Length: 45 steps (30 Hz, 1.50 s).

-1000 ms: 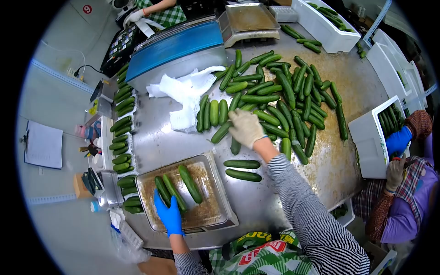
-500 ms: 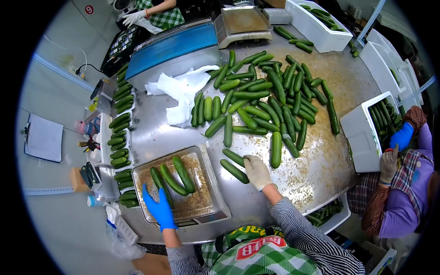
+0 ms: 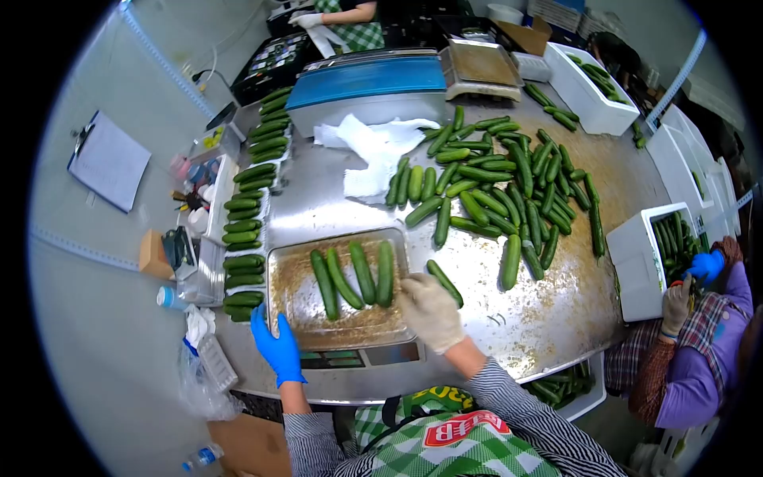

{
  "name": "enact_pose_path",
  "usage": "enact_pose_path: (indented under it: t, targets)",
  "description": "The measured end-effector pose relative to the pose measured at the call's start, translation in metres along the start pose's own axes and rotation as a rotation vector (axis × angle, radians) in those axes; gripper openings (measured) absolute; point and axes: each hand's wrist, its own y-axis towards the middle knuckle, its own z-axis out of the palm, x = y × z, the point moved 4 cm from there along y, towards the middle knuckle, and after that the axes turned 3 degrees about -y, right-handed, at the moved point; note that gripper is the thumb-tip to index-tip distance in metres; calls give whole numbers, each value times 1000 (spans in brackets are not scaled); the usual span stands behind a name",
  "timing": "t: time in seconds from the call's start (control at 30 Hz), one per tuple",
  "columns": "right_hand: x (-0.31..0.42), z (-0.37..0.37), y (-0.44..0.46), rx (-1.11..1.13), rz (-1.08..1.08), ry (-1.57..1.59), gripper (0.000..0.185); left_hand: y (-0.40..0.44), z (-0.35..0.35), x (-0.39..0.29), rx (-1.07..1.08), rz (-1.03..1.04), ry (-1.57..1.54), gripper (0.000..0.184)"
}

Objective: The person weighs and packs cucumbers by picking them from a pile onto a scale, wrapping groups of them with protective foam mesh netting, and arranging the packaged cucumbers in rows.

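Four-sided and shallow, a metal scale tray (image 3: pixel 350 336) lies in front of me with several cucumbers (image 3: pixel 364 272) side by side on it. My left hand (image 3: pixel 278 347), in a blue glove, is at the tray's left front corner, thumb and fingers apart, holding nothing. My right hand (image 3: pixel 433 316), in a whitish glove, is over the tray's right edge with bent fingers. Its fingertips are close beside the rightmost cucumber (image 3: pixel 385 274) but not around it. A single cucumber (image 3: pixel 444 284) lies on the metal table just right of this hand.
A large cucumber pile (image 3: pixel 509 179) covers the table's middle right. White cloth (image 3: pixel 369 163), a blue-lidded machine (image 3: pixel 366 83) and another scale (image 3: pixel 481 67) stand beyond. Cucumbers in packs (image 3: pixel 242 215) line the left edge. At right, a co-worker (image 3: pixel 699 334) handles cucumbers in a white box (image 3: pixel 636 262).
My right hand has moved left from the table to the tray, and a further cucumber now lies there. One of two loose cucumbers has left the table. The view has turned.
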Motion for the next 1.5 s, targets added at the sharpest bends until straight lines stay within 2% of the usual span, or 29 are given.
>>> enact_pose_path:
  t: [0.03,0.07,0.1,0.17,0.23,0.33,0.37,0.43,0.5,0.53,0.67,0.73,0.83,0.87,0.97,1.03,1.1,1.17,1.23,1.27,1.3,1.37,1.43,1.5]
  targets:
    - [-19,1,-10,-79,-61,-93,21,-3,-13,16,-20,14,52,43]
    - [-30,-6,-15,-113,-12,-165,29,-3,-26,32,-32,-67,-45,40]
    - [-36,-17,-13,-46,78,-272,36,-6,-35,48,-30,-126,-55,39]
    - [-82,3,-36,-113,24,-717,57,-19,-59,82,-10,-248,-65,39]
    - [-103,25,-46,159,188,-724,56,-35,-77,107,-22,-286,-74,36]
    - [-127,41,-43,60,237,-735,51,-47,-102,125,-46,-318,-69,31]
    - [-139,46,-43,13,278,-642,47,-47,-112,130,-57,-327,-51,31]
    - [-129,35,-45,4,626,-270,48,-51,-129,140,-61,-342,-25,29]
    - [-191,45,-57,-118,729,35,56,-51,-137,153,-99,-367,-58,28]
    - [-183,37,-60,-146,702,-7,60,-51,-142,160,-115,-378,-72,28]
    - [-177,35,-78,-192,803,293,52,-56,-143,176,-108,-383,-111,25]
    - [-168,31,-78,-171,814,351,52,-53,-138,167,-76,-382,-109,24]
    - [-143,17,-65,-131,594,79,51,-45,-122,148,-25,-344,-94,22]
    - [-124,14,-60,-183,694,188,50,-43,-114,144,-20,-310,-104,22]
    - [-141,18,-54,-165,709,341,53,-32,-89,107,38,-225,-136,20]
    - [-131,17,-49,-103,677,556,57,-29,-70,75,89,-162,-181,20]
    - [-140,24,-49,-108,637,568,64,-24,-42,39,157,-117,-224,21]
    - [-149,26,-51,-51,637,468,63,-25,-12,-6,191,-40,-232,28]
    - [-148,23,-49,-75,556,259,60,-26,21,-57,212,222,-152,43]
    - [-144,21,-45,-53,505,176,59,-28,36,-84,282,261,-85,61]
    - [-143,20,-42,-27,456,94,59,-29,51,-111,355,258,-122,70]
    - [-152,19,-35,17,289,-201,51,-34,86,-147,441,376,45,76]
    - [-149,9,-21,34,184,-289,38,-38,128,-147,525,450,172,76]
    - [-158,0,-9,-62,102,-299,29,-41,151,-148,566,501,300,70]
